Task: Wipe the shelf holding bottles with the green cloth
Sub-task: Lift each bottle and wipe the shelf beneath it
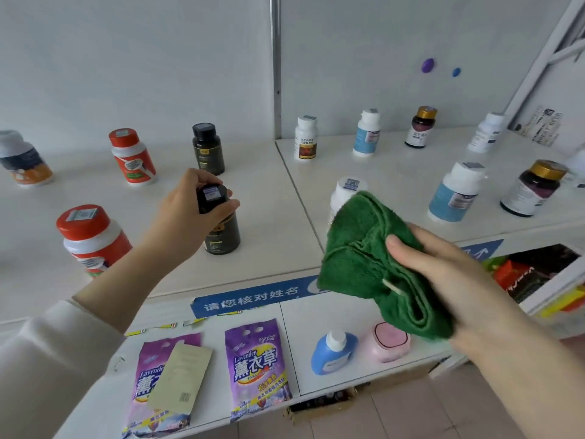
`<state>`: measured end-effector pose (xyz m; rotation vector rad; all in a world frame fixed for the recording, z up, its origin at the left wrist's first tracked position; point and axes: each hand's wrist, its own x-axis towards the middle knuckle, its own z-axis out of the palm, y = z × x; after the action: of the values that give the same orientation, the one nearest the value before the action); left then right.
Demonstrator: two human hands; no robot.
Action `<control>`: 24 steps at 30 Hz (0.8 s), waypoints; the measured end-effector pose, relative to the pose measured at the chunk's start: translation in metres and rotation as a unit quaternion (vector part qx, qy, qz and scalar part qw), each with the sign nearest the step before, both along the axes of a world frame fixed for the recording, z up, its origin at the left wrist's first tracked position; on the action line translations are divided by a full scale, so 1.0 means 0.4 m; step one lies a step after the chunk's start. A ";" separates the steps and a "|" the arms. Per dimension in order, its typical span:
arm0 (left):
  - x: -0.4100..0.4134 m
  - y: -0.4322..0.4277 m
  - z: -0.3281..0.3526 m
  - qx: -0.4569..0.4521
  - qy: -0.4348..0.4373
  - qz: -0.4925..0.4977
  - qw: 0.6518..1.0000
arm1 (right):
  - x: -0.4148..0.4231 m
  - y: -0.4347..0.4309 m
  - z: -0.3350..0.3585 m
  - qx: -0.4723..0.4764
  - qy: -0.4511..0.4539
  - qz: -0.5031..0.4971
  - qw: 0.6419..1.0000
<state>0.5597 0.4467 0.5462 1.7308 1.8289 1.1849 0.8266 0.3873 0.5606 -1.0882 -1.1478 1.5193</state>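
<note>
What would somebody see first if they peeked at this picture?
Probably the fluffy green cloth, bunched in the right hand at middle-right, in front of the white shelf. Next comes the left hand, gripping a black bottle by its cap, left of centre.

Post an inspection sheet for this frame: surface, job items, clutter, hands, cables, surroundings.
Surface: white shelf, two panels joined at a seam.
Job's things: green cloth bunched, held off the shelf; bottles upright, spaced apart.
Clutter: lower shelf holds two purple detergent bags, blue bottle, pink tub.
Grippers: left hand grips black bottle by its cap; right hand holds the cloth.
Cables: nothing seen.
Surroundings: white wall, purple and blue dots on it.
</note>
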 end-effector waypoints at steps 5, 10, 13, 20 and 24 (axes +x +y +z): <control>0.003 -0.014 0.011 -0.027 0.001 0.050 0.998 | -0.163 0.098 -0.004 0.270 -0.264 0.020 0.926; 0.006 -0.023 0.013 -0.040 0.012 0.063 0.997 | -0.286 0.209 -0.089 0.423 -0.445 0.019 0.789; 0.006 -0.022 0.008 -0.049 -0.001 0.061 0.997 | -0.289 0.234 -0.134 0.420 -0.508 0.091 0.746; 0.020 -0.017 0.001 -0.042 -0.028 0.049 0.998 | -0.148 0.105 -0.132 0.430 -0.451 0.145 0.769; 0.043 -0.020 0.003 -0.074 0.002 0.050 0.996 | -0.052 0.053 -0.105 0.258 -0.383 0.176 0.869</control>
<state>0.5767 0.4386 0.5473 1.5785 1.9720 1.0532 0.8056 0.4087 0.5186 -1.1595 -2.2524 0.9015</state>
